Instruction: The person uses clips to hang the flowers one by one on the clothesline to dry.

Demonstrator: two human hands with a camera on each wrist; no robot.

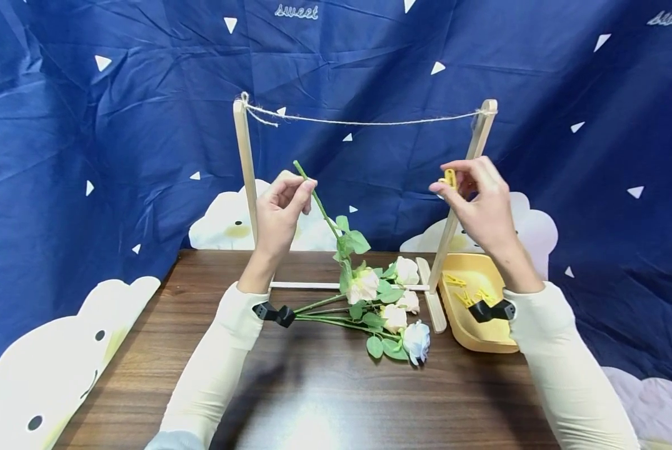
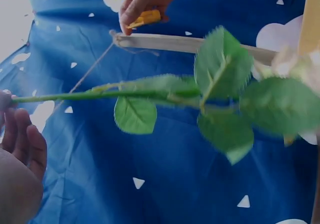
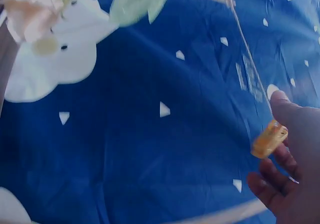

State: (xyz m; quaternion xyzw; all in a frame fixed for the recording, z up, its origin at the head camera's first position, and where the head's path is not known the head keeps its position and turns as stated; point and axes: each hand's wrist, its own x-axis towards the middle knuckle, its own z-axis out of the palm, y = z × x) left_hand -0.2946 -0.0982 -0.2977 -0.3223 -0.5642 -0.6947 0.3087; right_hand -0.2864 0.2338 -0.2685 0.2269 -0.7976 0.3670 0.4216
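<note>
My left hand (image 1: 281, 209) pinches a green rose stem (image 1: 325, 215) near its cut end. The stem slants down to leaves and a pale pink rose head (image 1: 362, 286), which hangs over the other flowers in the head view. Between thumb and fingertips, my right hand (image 1: 482, 200) holds a yellow clothespin (image 1: 451, 179), in front of the frame's right post. Above both hands a thin string (image 1: 369, 123) runs between two wooden posts. The left wrist view shows the stem (image 2: 75, 96) and its leaves up close; in the right wrist view the clothespin (image 3: 270, 140) sits at the fingertips.
Several roses (image 1: 394, 319), cream, pink and one pale blue, lie on the brown table (image 1: 290, 387). Right of the wooden frame (image 1: 436, 306) stands a yellow tray (image 1: 465, 340) with several yellow clothespins (image 1: 464, 297). A blue patterned cloth (image 1: 144, 125) hangs behind.
</note>
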